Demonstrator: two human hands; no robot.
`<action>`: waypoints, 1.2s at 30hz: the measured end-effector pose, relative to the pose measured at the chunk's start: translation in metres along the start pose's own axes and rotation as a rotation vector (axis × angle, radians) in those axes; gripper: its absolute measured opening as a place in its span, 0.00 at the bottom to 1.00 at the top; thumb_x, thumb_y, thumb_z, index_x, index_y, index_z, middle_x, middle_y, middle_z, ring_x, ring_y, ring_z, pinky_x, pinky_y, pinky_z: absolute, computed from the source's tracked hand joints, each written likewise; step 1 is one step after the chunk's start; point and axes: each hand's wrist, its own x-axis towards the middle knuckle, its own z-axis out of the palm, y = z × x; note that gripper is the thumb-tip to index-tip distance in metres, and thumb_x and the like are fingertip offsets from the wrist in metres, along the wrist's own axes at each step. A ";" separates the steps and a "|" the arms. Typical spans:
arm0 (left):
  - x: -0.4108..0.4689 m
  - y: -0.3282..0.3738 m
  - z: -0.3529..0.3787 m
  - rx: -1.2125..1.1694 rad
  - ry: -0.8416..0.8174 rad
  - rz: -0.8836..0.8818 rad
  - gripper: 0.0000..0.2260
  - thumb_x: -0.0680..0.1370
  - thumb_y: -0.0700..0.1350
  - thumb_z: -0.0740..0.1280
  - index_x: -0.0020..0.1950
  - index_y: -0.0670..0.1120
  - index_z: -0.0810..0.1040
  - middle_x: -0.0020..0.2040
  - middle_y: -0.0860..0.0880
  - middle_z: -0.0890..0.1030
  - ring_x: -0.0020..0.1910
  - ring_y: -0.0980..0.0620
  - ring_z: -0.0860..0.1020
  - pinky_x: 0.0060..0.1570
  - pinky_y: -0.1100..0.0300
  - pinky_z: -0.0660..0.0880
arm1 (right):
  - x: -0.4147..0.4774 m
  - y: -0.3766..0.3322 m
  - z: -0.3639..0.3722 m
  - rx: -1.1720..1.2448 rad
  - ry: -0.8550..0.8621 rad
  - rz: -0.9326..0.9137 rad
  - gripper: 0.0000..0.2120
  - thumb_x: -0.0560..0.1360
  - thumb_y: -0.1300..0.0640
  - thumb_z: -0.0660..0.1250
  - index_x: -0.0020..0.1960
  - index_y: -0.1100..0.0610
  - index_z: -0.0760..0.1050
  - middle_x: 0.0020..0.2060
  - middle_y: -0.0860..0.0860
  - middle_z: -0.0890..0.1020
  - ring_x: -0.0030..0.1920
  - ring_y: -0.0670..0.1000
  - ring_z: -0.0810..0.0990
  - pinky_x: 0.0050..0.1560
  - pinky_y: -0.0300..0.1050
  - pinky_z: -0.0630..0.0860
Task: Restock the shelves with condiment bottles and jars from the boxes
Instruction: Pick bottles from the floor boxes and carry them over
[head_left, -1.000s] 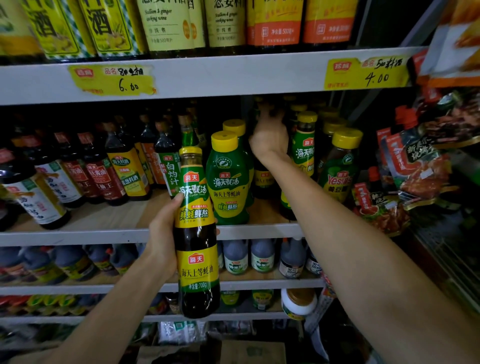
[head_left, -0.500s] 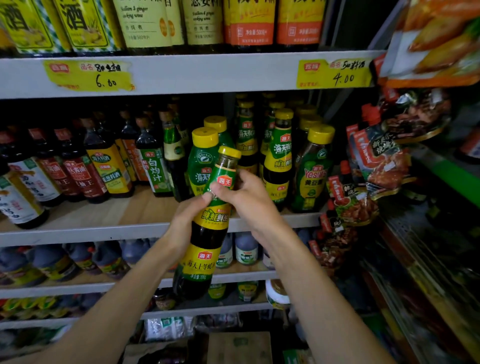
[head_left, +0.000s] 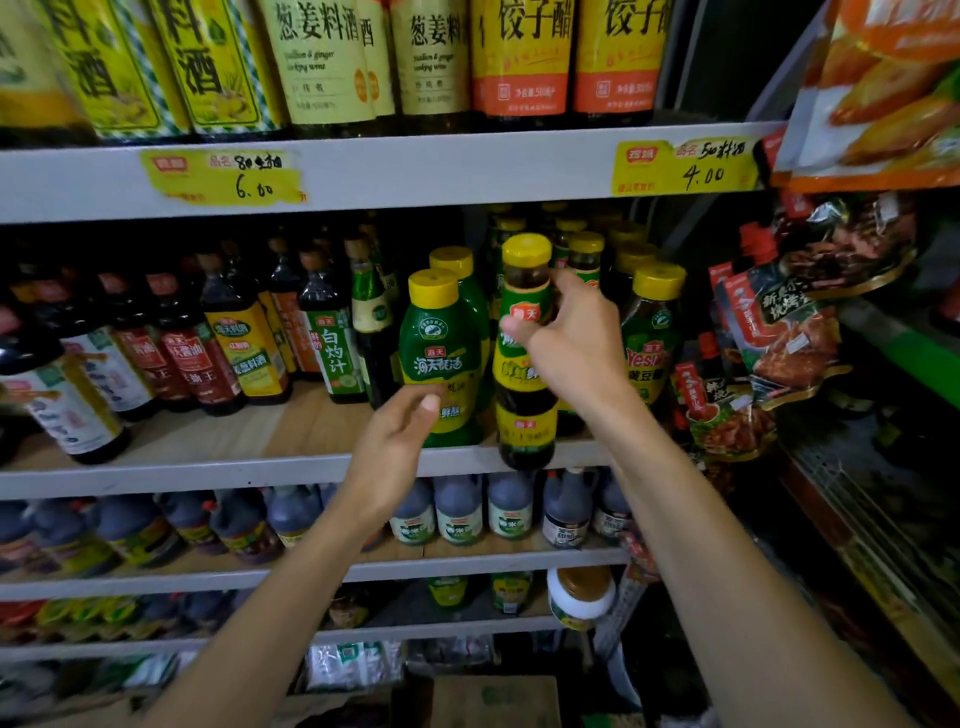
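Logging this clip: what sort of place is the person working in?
Probably a small grocery shop: shelves packed with condiment bottles, handwritten yellow price tags on the shelf edges, hanging snack packets at right. The right hand grips a sauce bottle.

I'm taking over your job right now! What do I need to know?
Right hand: fingers grip the neck of the tall dark sauce bottle with a yellow cap, upright, base at the front edge of the wooden middle shelf, not set down yet.
Left hand: free, just below the green squeeze bottle.
Left to do: stand it on the shelf, then check the brown cardboard box below for more.
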 end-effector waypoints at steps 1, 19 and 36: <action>-0.002 -0.001 -0.001 0.016 0.007 0.003 0.12 0.78 0.60 0.59 0.54 0.59 0.78 0.53 0.63 0.82 0.57 0.63 0.78 0.58 0.56 0.73 | 0.007 -0.001 -0.001 0.002 0.006 0.007 0.17 0.72 0.56 0.76 0.59 0.55 0.77 0.52 0.51 0.84 0.54 0.53 0.81 0.56 0.53 0.77; -0.027 -0.024 -0.023 -0.009 0.145 -0.126 0.08 0.81 0.35 0.64 0.43 0.39 0.79 0.37 0.42 0.81 0.39 0.46 0.79 0.41 0.53 0.74 | 0.063 0.035 0.055 -0.019 -0.005 0.090 0.15 0.77 0.63 0.68 0.62 0.61 0.69 0.55 0.56 0.80 0.56 0.57 0.79 0.55 0.50 0.76; -0.068 -0.026 -0.070 -0.107 0.363 -0.120 0.26 0.77 0.31 0.61 0.25 0.53 0.58 0.24 0.55 0.56 0.25 0.58 0.54 0.25 0.63 0.53 | 0.046 0.045 0.076 -0.141 0.172 -0.062 0.29 0.78 0.68 0.66 0.76 0.64 0.59 0.64 0.61 0.71 0.59 0.55 0.76 0.51 0.32 0.65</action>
